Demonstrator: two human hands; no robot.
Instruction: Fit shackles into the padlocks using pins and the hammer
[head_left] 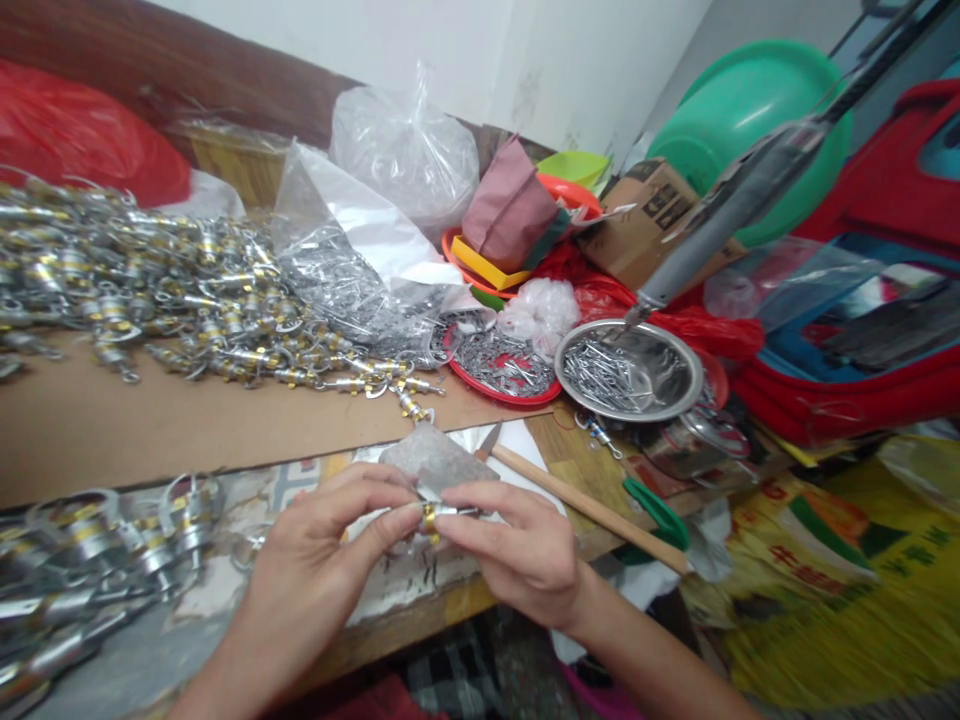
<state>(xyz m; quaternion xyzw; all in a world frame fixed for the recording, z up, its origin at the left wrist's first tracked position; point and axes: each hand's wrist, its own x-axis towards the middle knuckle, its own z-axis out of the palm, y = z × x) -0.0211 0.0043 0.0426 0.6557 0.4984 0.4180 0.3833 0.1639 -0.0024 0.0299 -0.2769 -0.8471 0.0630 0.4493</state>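
My left hand (315,570) and my right hand (517,545) meet at the near edge of the table, both pinched on one small metal part with a gold ring (430,518). The fingertips of both hands close round it from either side. A grey stone-like block (439,462) lies just behind the fingers. A large heap of similar silver and gold parts (150,280) covers the far left of the brown cardboard sheet (187,420). More of these parts (97,550) lie near my left wrist.
A steel bowl of thin metal pins (628,372) and a red plate of pins (504,368) stand at centre right. A wooden-handled tool (585,505) lies beside my right hand. Plastic bags (352,250), a cardboard box (649,215), a green basin (742,110) and red crates (885,250) crowd the back and right.
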